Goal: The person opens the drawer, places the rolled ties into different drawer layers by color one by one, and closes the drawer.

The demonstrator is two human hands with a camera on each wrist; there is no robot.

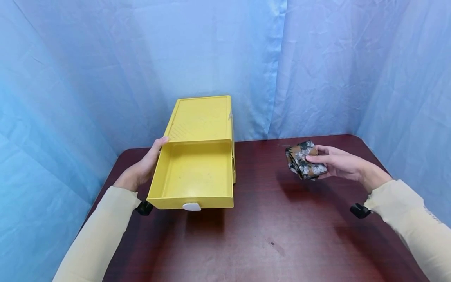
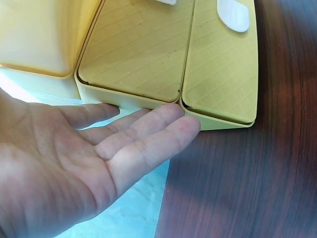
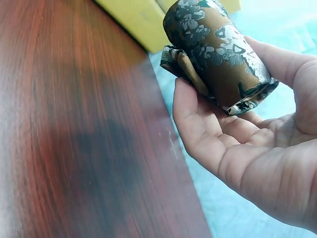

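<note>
On the left of the table stands a yellow drawer cabinet (image 1: 202, 117). Its top drawer (image 1: 197, 201) is pulled out toward me and nothing lies in it. My left hand (image 1: 146, 166) rests against the cabinet's left side, thumb at the top front corner. In the left wrist view its fingers (image 2: 148, 148) lie straight along the side wall, beside two closed lower drawers (image 2: 133, 54). Above the table at the right, my right hand (image 1: 343, 164) grips a folded cloth (image 1: 304, 160) with a brown, black and white floral pattern, thumb on top and fingers underneath.
The dark red wooden table (image 1: 275, 219) reaches back to a light blue curtain (image 1: 218, 47), which also hangs at both sides. A white handle (image 1: 192, 206) sticks out from the pulled-out drawer's front.
</note>
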